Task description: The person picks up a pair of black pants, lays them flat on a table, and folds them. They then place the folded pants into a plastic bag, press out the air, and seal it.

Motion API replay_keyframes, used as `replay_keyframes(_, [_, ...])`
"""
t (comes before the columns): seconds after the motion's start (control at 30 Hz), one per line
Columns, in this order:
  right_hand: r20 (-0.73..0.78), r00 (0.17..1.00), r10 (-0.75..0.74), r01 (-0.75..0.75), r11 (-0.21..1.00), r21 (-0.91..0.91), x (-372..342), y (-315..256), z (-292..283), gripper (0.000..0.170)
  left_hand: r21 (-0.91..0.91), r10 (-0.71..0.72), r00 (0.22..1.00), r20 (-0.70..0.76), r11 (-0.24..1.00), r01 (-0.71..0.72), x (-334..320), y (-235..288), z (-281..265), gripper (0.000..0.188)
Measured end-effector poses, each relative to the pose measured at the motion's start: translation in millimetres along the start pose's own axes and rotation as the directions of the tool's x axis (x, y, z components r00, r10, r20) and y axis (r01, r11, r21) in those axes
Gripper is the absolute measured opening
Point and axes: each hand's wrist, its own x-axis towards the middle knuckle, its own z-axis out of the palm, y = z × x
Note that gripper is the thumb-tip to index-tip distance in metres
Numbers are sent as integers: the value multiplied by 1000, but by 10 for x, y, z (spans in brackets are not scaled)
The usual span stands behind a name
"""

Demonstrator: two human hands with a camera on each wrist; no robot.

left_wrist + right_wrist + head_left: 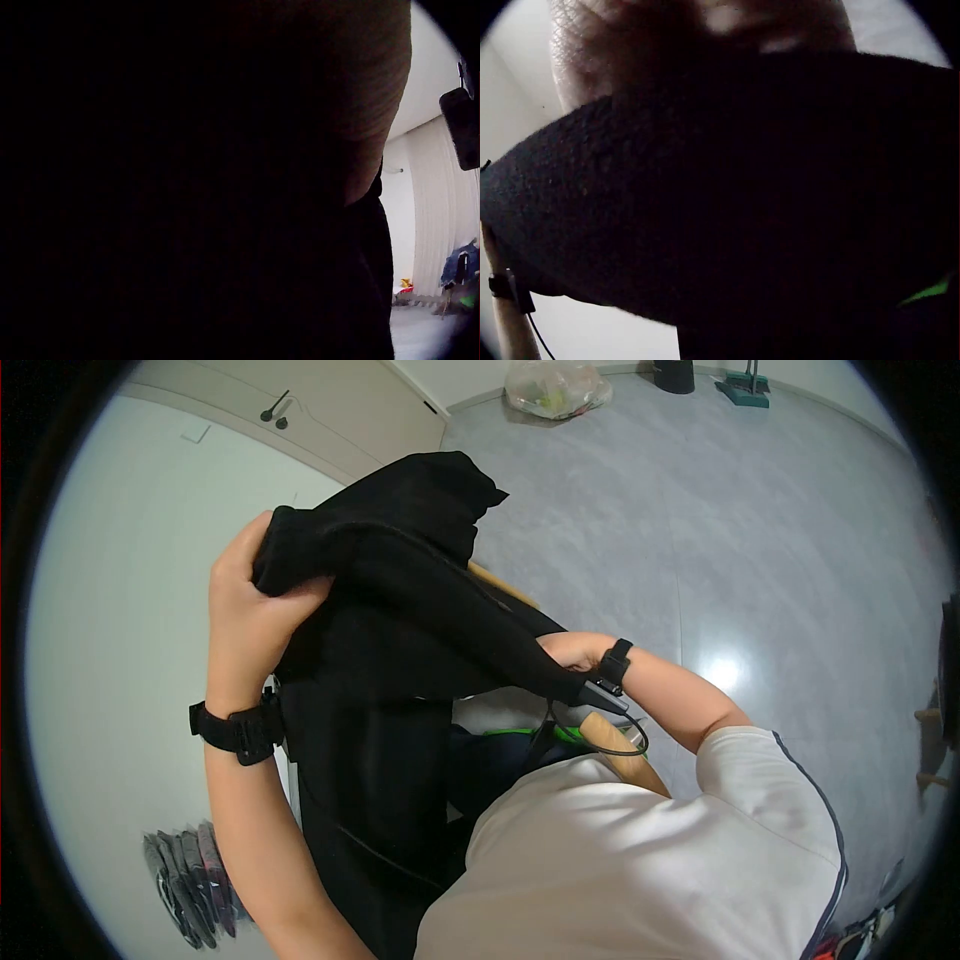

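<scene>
A large black cloth garment [390,610] hangs raised in front of the person, a seam running along it. At its upper left end my left hand [250,595] grips a bunched fold, the thumb on the near side and the fingers partly behind the cloth. My right hand [572,650] is at the garment's lower right part, its fingers hidden by the fabric, so I cannot tell how they lie. In the right wrist view the dark cloth [630,210] stretches across below the right hand [705,37]. Dark fabric and shadow fill most of the left wrist view beside the left hand [375,97].
Wooden pieces [625,755] show near the person's waist, beside a black cable [645,738]. Packaged dark items [190,885] are at lower left. A white door [340,400], a filled plastic bag [557,388], a black bin [674,374] and a green dustpan [743,392] are farther off.
</scene>
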Motion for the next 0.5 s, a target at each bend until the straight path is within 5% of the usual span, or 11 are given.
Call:
replay_keyframes(0.13, [-268,960,-80,69,996,-50,258,40,-277,28,57,2,1000,-3,998,-2,-10,-18,-14,30])
replay_keyframes(0.2, [-355,901,-248,310,942,130,253,-7,-431,20,31,-19,1000,-21,999,20,-27,-88,-23,31])
replay_keyframes(0.3, [-281,843,-459,537,752,383,-12,-121,-530,13,16,-66,997,-33,998,66,-46,-132,-35,32])
replay_keyframes(0.4, [-120,847,-517,485,661,573,-406,-302,-460,9,30,-90,995,-41,995,92,-61,-170,-50,30])
replay_keyframes(0.43, [-346,851,-395,522,707,477,-644,-633,-7,13,29,-93,994,-55,995,95,-49,-198,-99,29])
replay_keyframes(0.5, [-414,822,-391,530,790,307,-709,-491,-200,28,3,-104,994,-37,995,104,-56,-254,-118,28])
